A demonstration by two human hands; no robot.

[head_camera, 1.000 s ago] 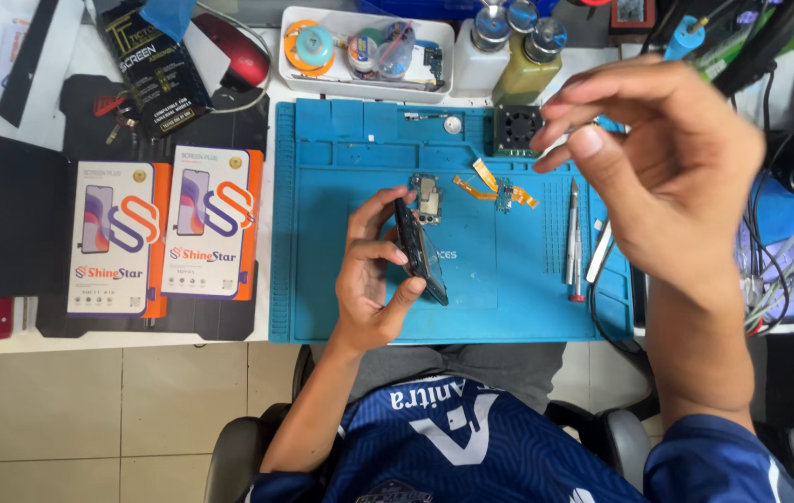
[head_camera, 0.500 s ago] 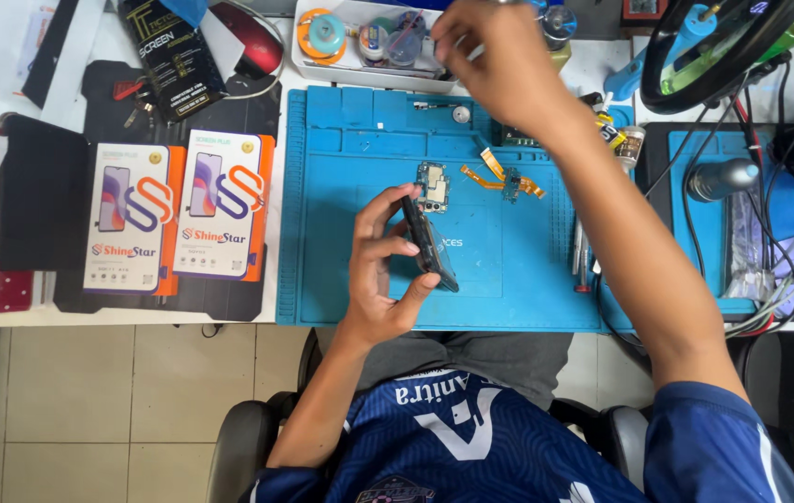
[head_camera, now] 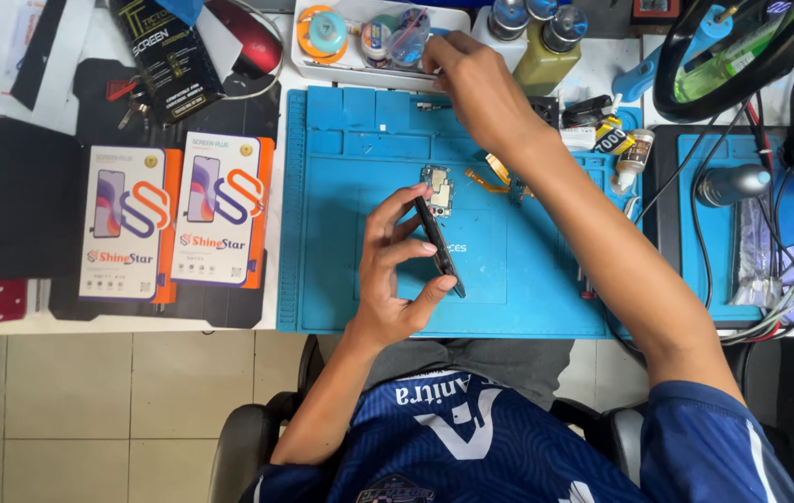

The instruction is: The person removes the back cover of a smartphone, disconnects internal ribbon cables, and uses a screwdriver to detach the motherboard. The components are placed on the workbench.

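Two boxes (head_camera: 173, 219) lie off the mat's (head_camera: 341, 279) left edge. Above the mat's middle, the left hand (head_camera: 397, 270) pinches a phone (head_camera: 439, 247) edge-on — thumb below, fingers curled over its top. The right hand (head_camera: 476, 84) reaches the tray (head_camera: 322, 65) at the far edge — fingers bunched, grip unclear.

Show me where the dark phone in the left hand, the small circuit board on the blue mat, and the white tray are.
dark phone (head_camera: 438, 247), head view, middle of its edge.
circuit board (head_camera: 437, 189), head view, centre.
white tray (head_camera: 302, 63), head view, left rim.
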